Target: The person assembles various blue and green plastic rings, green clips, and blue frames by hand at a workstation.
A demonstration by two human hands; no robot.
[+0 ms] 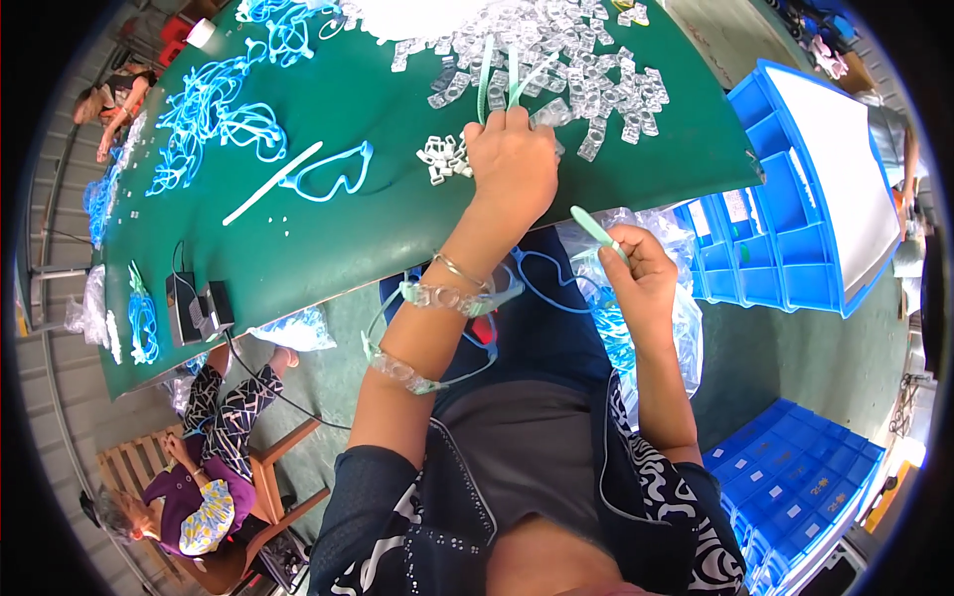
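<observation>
My left hand [512, 159] rests on the green table [378, 228], closed around a few pale green plastic strips [487, 74] that stick up over a heap of clear plastic clips [586, 70]. A small pile of clear clips [443, 159] lies just left of that hand. Pale green straps with clear buckles [437, 298] hang looped over my left forearm. My right hand [641, 268] is off the table edge and pinches one pale green strip [594, 226], above a clear bag of blue parts [686, 308] in my lap.
A blue goggle frame [333, 174] and a white strip [273, 182] lie on the table, with tangled blue frames [209, 114] further left. A black device [199, 308] sits near the edge. Blue bin racks [795, 228] and crates [795, 497] stand right. Another person [199, 497] sits lower left.
</observation>
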